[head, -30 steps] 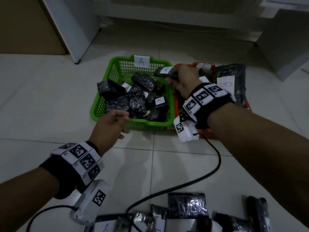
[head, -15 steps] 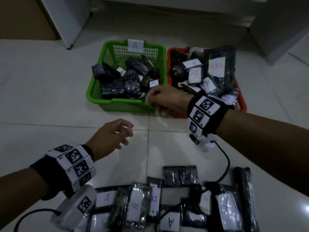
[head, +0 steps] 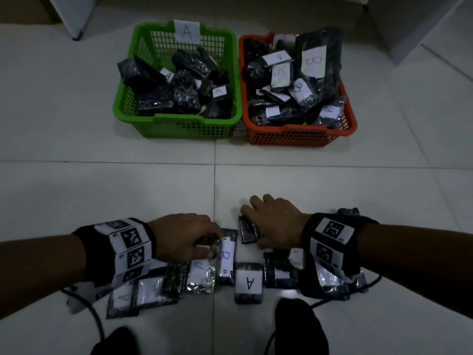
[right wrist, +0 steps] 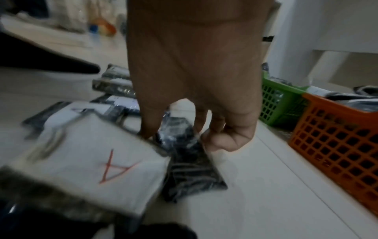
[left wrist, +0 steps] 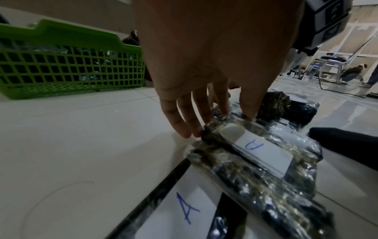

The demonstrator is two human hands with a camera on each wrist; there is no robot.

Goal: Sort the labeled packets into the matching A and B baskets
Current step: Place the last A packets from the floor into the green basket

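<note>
your left hand (head: pixel 183 235) is down on the row of plastic-wrapped black packets on the white tiled floor (head: pixel 102 190). its fingers (left wrist: pixel 185 116) curl over the far end of a crinkly clear-wrapped packet with a white label marked a in blue (left wrist: pixel 255 155), fingertips on the edge and thumb on the top, so it is pinching that packet. that packet lies partly over a flat packet with a large white label and a blue a (left wrist: pixel 184 205).

your right hand (head: pixel 275 221) reaches a small dark packet with no label showing (head: pixel 248 230), the one lying farthest forward in the row. in the right wrist view the thumb and curled fingers (right wrist: pixel 229 137) close on its far end (right wrist: pixel 190 161), though that view is blurred. just beside it lies a packet with a white label and a red a (right wrist: pixel 98 161).

between your hands lie a narrow packet labelled b (head: pixel 227 257) and, nearer you, a packet with a black a on white (head: pixel 248 283).

well ahead, the green plastic mesh basket tagged a (head: pixel 176 124) and the orange plastic mesh basket (head: pixel 294 135) sit side by side, touching, both holding dark packets; those in the orange one show b labels.
</note>
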